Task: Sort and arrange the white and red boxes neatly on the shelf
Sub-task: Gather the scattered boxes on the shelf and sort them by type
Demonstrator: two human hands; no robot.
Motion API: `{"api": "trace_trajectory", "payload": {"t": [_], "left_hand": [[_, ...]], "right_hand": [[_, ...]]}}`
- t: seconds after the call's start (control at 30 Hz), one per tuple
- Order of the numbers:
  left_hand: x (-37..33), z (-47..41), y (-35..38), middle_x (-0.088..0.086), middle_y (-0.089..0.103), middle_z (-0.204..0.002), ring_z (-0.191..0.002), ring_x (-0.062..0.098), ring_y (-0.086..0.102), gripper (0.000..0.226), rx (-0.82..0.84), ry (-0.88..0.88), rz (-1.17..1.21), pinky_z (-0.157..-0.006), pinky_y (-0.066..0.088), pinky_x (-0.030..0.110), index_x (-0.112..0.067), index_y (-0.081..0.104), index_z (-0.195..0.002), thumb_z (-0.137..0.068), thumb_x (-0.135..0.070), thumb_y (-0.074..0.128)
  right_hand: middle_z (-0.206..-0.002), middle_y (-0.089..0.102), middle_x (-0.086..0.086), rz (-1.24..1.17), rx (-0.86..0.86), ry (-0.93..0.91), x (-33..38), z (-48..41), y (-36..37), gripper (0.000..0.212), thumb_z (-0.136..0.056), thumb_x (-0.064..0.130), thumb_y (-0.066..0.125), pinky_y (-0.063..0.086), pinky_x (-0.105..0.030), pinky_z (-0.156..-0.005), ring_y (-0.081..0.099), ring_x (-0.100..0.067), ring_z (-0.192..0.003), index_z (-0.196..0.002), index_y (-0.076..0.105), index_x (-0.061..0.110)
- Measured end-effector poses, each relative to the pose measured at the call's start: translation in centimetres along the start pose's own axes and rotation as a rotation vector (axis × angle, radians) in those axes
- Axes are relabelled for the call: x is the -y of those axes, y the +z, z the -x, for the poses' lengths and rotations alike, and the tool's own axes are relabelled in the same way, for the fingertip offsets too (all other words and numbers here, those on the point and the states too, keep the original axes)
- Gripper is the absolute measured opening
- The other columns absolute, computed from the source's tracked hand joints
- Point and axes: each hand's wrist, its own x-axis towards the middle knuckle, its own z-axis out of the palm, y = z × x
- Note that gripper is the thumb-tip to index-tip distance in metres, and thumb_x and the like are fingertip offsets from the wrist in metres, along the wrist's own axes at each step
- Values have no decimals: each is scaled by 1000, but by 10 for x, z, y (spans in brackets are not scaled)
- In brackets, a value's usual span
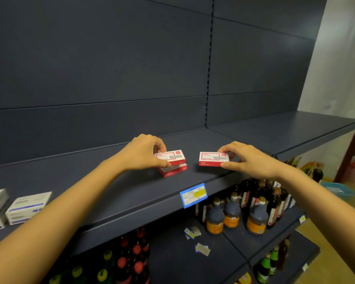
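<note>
Dark blue-grey metal shelving is filling the view, and its long shelf board (131,193) is carrying the task's things near the centre. The left hand (143,152) is pinching the upper white and red cardboard box (172,156), thumb at the front and curled fingers (160,146) at the back. That box is sitting slightly askew on the lower white and red box (174,170), which is lying flat on the board. At three o'clock from this pair, and apart from it, the right hand (252,158) is pinching the third white and red box (212,158) by its right end. I cannot tell whether it is resting on the board or hovering just above it.

Both boxes are looking light and are being held only at their edges, so a careless nudge is likely to drag the lower one out of line. The third box is lying close to the front lip above the blue price tag (194,194), so a slip is risking a fall onto the dark sauce bottles (232,212) at five o'clock.
</note>
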Motion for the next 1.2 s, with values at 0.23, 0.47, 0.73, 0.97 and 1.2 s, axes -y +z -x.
{"api": "trace_trajectory", "payload": {"t": [0.23, 0.47, 0.73, 0.97, 1.2], "left_hand": [[4, -22, 24, 2, 69, -93, -79, 16, 60, 30, 65, -123, -1, -74, 48, 30, -13, 66, -92, -71, -32, 76], [-4, -19, 28, -1, 68, -98, -85, 13, 61, 33, 49, -253, 38, -74, 48, 23, -14, 66, -97, -77, -39, 69], [-17, 5, 16, 4, 65, -111, -99, 20, 58, 32, -230, -446, -316, -85, 48, 36, -14, 63, -107, -91, -38, 48], [-30, 65, -1, 1, 64, -113, -108, 22, 53, 25, -414, -594, -498, -86, 42, 36, -18, 62, -106, -91, -34, 48], [-44, 154, -24, 3, 63, -114, -106, 22, 54, 26, -492, -838, -578, -83, 43, 35, -16, 62, -107, -91, -33, 50]], "right_hand": [[-122, 53, 3, -52, 86, -137, -35, -46, 7, 36, -88, 32, 58, 45, -33, -93, 49, -12, -108, -123, 51, 24], [-117, 50, 13, -39, 190, -306, -54, -88, 16, 32, -88, 38, 56, 43, -40, -96, 46, -10, -108, -119, 51, 32], [-137, 44, 12, 93, 140, -519, -47, -119, 21, 50, -89, 51, 47, 41, -36, -97, 39, -12, -124, -134, 41, 30], [-136, 47, 11, 58, -36, -832, 29, -126, 23, 40, -94, 42, 43, 41, -36, -93, 42, -13, -125, -132, 43, 31], [-130, 52, 10, -75, -4, -1080, 119, -107, 48, 37, -94, 38, 44, 41, -33, -91, 44, -12, -122, -130, 45, 28]]}}
